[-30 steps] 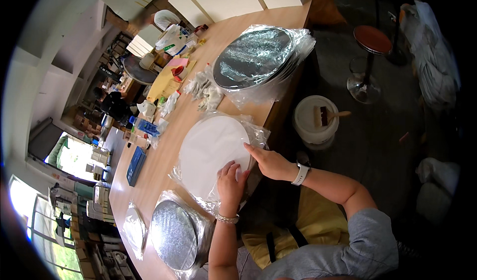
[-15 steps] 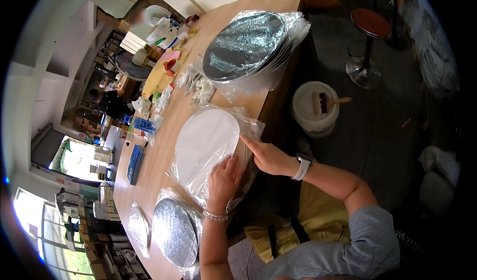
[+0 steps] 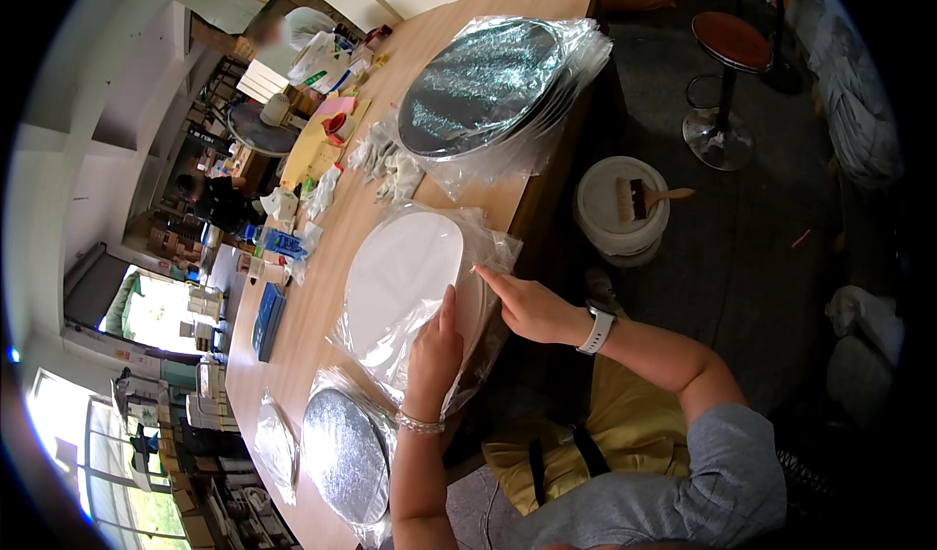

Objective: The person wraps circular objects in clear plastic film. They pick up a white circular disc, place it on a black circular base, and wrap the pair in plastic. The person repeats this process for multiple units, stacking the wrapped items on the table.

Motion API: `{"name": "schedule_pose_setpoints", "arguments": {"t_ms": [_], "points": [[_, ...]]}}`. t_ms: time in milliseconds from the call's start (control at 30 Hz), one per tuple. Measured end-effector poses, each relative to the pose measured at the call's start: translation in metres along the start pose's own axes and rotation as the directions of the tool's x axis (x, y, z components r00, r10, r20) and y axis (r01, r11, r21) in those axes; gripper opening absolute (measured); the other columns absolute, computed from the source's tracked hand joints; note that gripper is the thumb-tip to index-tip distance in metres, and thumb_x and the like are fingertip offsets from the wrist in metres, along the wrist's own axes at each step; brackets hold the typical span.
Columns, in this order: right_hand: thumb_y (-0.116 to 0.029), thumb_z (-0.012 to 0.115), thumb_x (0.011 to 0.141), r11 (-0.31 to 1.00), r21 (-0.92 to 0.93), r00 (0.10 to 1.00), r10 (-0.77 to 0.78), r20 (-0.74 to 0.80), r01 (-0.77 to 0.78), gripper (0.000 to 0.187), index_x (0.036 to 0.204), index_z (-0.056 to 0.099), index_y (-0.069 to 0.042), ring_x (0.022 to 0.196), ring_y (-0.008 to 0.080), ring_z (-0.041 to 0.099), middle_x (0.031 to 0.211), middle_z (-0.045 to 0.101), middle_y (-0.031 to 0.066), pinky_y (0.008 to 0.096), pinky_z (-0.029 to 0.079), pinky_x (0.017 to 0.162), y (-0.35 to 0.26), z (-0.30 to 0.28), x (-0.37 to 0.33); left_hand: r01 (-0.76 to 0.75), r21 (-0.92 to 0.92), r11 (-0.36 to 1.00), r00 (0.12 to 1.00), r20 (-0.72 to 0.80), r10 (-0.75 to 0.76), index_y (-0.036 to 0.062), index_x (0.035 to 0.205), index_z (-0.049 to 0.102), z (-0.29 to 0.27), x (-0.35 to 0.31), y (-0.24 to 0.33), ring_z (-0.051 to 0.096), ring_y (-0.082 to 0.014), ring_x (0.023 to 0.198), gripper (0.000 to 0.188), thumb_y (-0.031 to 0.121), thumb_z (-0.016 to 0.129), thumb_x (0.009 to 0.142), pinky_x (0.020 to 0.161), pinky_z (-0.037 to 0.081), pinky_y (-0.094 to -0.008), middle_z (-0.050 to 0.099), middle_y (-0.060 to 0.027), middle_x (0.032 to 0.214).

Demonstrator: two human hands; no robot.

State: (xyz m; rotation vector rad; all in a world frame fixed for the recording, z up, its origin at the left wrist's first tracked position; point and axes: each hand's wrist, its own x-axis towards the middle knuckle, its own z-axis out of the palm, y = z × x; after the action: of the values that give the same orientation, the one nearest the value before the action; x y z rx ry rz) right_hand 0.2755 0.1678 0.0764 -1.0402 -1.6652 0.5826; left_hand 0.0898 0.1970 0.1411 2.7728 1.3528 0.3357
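A round white disc (image 3: 400, 272) lies on the table in a clear plastic bag (image 3: 395, 374), with more white beneath its right edge. My left hand (image 3: 436, 353) rests on the bag with its index finger stretched along the disc's edge; the other fingers are partly hidden. At the right side, my right hand (image 3: 532, 308) pinches the bag's edge between thumb and index finger. Beyond them lies a stack of large dark discs (image 3: 478, 86) in clear plastic. Closer to me, on the left, a silver disc (image 3: 345, 452) sits in its own plastic wrap.
Another wrapped disc (image 3: 276, 448) lies at the table's left edge. Gloves (image 3: 395, 174), a blue box (image 3: 268, 321) and a blue-labelled bottle (image 3: 283, 243) are on the table (image 3: 337, 238). On the floor stand a white bucket (image 3: 595, 203) with a brush (image 3: 644, 199) and a stool (image 3: 730, 42).
My left index finger has straightened and reached farther along the disc's edge. The top white disc has shifted slightly, showing more white under its right edge. My right hand stays almost still.
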Motion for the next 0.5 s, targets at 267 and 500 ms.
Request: {"name": "schedule_pose_setpoints", "arguments": {"t_ms": [267, 500], "points": [[0.006, 0.046, 0.077, 1.000, 0.010, 1.000, 0.010, -0.017, -0.010, 0.066, 0.139, 0.023, 0.004, 0.085, 0.0419, 0.058, 0.103, 0.054, 0.0293, 0.0461, 0.048, 0.072, 0.004, 0.005, 0.000, -0.163, 0.040, 0.986, 0.985, -0.057, 0.165, 0.0079, 0.111, 0.054, -0.002, 0.004, 0.002, 0.063, -0.0341, 0.085, 0.041, 0.019, 0.071, 0.075, 0.074, 0.051, -0.0407, 0.064, -0.0147, 0.100], [0.006, 0.046, 0.077, 1.000, 0.023, 1.000, -0.009, -0.017, 0.009, 0.068, 0.140, 0.023, 0.002, 0.084, 0.0415, 0.058, 0.101, 0.055, 0.0281, 0.0457, 0.048, 0.072, 0.004, 0.002, -0.001, -0.093, -0.052, 0.994, 0.995, 0.028, 0.095, 0.0095, 0.108, 0.055, -0.010, 0.007, -0.001, 0.063, -0.0336, 0.082, 0.036, 0.016, 0.069, 0.076, 0.070, 0.051, -0.0406, 0.065, -0.0148, 0.096]]}}
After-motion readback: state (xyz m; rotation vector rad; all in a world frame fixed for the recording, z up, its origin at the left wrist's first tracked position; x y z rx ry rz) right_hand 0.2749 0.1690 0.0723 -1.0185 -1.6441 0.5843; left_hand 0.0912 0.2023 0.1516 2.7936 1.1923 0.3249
